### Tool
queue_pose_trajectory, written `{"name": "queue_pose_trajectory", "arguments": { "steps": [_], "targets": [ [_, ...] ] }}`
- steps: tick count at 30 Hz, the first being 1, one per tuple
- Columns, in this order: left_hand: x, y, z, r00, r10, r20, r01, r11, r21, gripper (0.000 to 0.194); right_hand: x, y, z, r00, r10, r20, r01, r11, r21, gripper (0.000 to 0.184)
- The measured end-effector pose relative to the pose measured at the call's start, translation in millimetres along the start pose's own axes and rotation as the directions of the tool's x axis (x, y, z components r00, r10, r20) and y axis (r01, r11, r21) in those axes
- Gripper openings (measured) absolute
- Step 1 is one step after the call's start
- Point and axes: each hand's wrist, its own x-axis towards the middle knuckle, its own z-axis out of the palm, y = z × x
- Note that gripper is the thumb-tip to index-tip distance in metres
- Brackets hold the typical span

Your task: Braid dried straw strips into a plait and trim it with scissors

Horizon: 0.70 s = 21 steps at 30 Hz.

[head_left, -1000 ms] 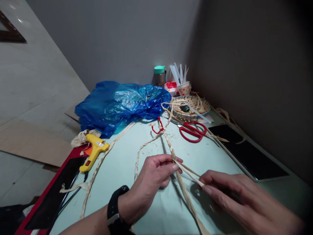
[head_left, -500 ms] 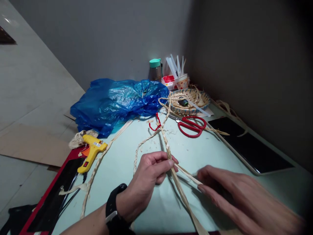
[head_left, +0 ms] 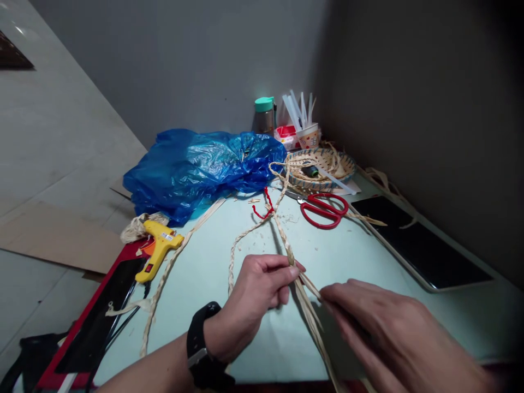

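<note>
My left hand, with a black watch on its wrist, pinches the end of a pale braid of flat fibre strands. Loose strands run from that pinch down toward the table's front edge. My right hand closes thumb and fingers on one strand just right of the pinch. Farther up, a red twisted tie sits where the braid meets a second thin braid, which curves down behind my left hand.
Red-handled scissors and a dark tablet lie to the right. A yellow glue gun and another long braid lie left. Behind are a blue plastic bag, a woven basket, a cup of white sticks and a bottle.
My right hand has moved left along the strand, closer to my left hand, and its fingers have closed. My left hand keeps its pinch. The whole view has shifted slightly.
</note>
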Motion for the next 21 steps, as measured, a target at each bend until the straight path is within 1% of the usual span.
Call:
{"name": "queue_pose_trajectory", "arguments": {
  "steps": [2,3,5,7,9,11,13,15,16,17,18,19,21],
  "targets": [
    [-1,1,2.1,1.0,-0.021,-0.003,0.021,1.0,-0.004,0.02,2,-7,4,0.995,-0.096,-0.022,0.093,0.989,-0.117,0.015],
    [-2,1,2.6,1.0,-0.022,0.004,0.022,1.0,-0.019,0.019,4,-9,7,0.989,-0.144,-0.042,0.134,0.974,-0.181,0.014],
    [-4,1,2.2,1.0,-0.007,0.03,0.009,0.999,-0.052,0.018,6,-14,14,0.971,-0.227,-0.069,0.198,0.935,-0.294,0.021],
    [-5,0,0.6,0.997,0.0,0.072,0.007,0.996,-0.086,0.018,9,-19,23,0.959,-0.268,-0.09,0.216,0.901,-0.375,0.022],
    [-6,0,-1.3,0.994,0.004,0.108,0.009,0.993,-0.12,0.021,11,-23,33,0.955,-0.286,-0.078,0.227,0.875,-0.428,0.02],
    [-6,-1,-2.6,0.993,0.006,0.119,0.012,0.988,-0.152,0.02,12,-26,39,0.958,-0.281,-0.059,0.226,0.864,-0.451,0.02],
    [-7,0,-2.9,0.993,-0.005,0.116,0.025,0.984,-0.174,0.02,13,-26,36,0.959,-0.278,-0.053,0.234,0.883,-0.406,0.019],
    [-7,2,-2.8,0.994,0.004,0.109,0.017,0.983,-0.184,0.019,16,-23,24,0.962,-0.263,-0.079,0.233,0.934,-0.272,0.016],
    [-7,4,-2.6,0.994,0.016,0.107,0.004,0.982,-0.187,0.018,18,-20,15,0.967,-0.237,-0.095,0.218,0.96,-0.177,0.016],
    [-8,5,-2.5,0.994,0.03,0.106,-0.01,0.983,-0.185,0.018,20,-16,6,0.973,-0.188,-0.136,0.176,0.98,-0.094,0.018],
    [-8,7,-2.5,0.994,0.042,0.105,-0.022,0.983,-0.184,0.019,23,-12,-2,0.974,-0.111,-0.197,0.109,0.994,-0.022,0.021],
    [-9,8,-2.4,0.993,0.046,0.105,-0.026,0.982,-0.186,0.02,26,-8,-9,0.978,-0.007,-0.206,0.019,0.998,0.057,0.025],
    [-9,9,-2.4,0.993,0.039,0.11,-0.015,0.977,-0.212,0.023,32,-3,-16,0.981,0.133,-0.142,-0.105,0.977,0.188,0.034]
  ]
}}
